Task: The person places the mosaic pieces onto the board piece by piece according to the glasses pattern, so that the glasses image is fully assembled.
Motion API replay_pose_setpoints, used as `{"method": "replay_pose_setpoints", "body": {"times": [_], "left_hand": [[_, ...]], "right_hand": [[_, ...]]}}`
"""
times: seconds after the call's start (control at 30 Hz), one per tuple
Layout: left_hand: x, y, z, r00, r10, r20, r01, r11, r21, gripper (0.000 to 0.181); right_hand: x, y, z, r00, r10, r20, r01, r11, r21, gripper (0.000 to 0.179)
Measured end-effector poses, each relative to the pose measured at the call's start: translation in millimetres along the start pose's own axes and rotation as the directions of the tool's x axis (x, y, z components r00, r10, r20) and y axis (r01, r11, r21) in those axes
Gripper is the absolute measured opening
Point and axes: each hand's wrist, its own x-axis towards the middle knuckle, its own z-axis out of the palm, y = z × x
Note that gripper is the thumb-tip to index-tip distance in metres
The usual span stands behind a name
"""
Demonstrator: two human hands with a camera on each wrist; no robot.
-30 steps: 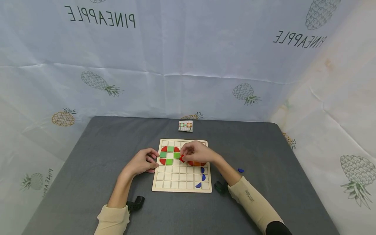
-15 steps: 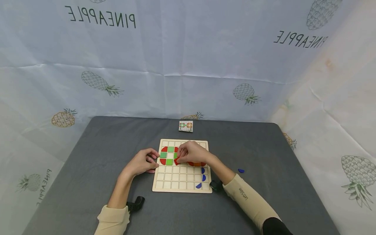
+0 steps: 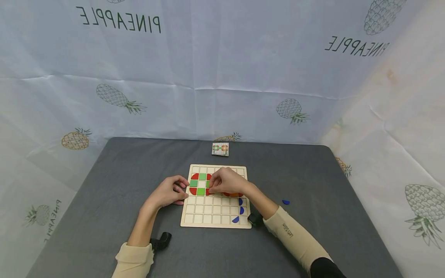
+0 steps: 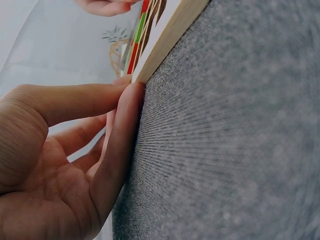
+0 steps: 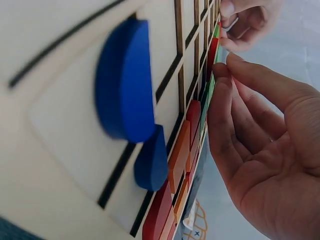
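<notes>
A pale wooden grid board [image 3: 198, 219] lies on the grey table, with red, green and orange pieces in its upper cells. My left hand [image 3: 168, 191] holds the board's left edge; in the left wrist view, thumb and forefinger [image 4: 131, 107] meet at the rim. Over the board's middle, my right hand [image 3: 229, 181] has thumb and forefinger on a red piece with a rounded side [image 3: 207, 192], which lies in a cell at the lower right of the red and green ring. Those fingers partly hide it, and the hand covers several cells behind.
Several blue half-round pieces [image 3: 240, 210] lie loose on the board's right side. Another blue piece [image 3: 286, 202] is on the table further right. Behind the board stands a small pattern card [image 3: 220, 149]. A patterned cloth [image 3: 194, 112] hangs behind the table.
My right hand has moved slightly left, carrying the red piece from above the board down into the cell, where it now lies flatter. The left hand has stayed at the board's edge.
</notes>
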Motion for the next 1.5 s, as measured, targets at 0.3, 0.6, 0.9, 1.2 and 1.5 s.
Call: {"method": "replay_pose_setpoints", "body": {"times": [0.3, 0.6, 0.9, 1.2, 1.5], "left_hand": [[0.6, -0.7, -0.3, 1.000, 0.007, 0.004, -0.007, 1.000, -0.004, 0.036], [-0.4, 0.0, 0.3, 1.000, -0.001, -0.001, 0.001, 1.000, -0.004, 0.038], [-2.1, 1.8, -0.1, 1.000, 0.002, -0.001, -0.002, 1.000, 0.002, 0.038], [-1.7, 1.7, 0.6, 1.000, -0.012, -0.004, 0.012, 1.000, -0.004, 0.037], [-1.5, 1.9, -0.1, 1.000, -0.003, 0.001, 0.003, 1.000, -0.008, 0.038]], "right_hand": [[-1.6, 0, 4, 0.999, -0.035, 0.019, 0.035, 0.999, 0.006, 0.008], [-12.5, 1, -5, 0.998, -0.062, 0.021, 0.061, 0.997, 0.048, 0.008], [-41.9, 8, -26, 0.999, 0.002, -0.034, 0.000, 0.998, 0.067, 0.014], [-86.5, 16, -51, 0.990, 0.098, -0.099, -0.092, 0.994, 0.059, 0.019], [-136.0, 40, -66, 0.983, 0.160, -0.089, -0.156, 0.986, 0.053, 0.028]]}}
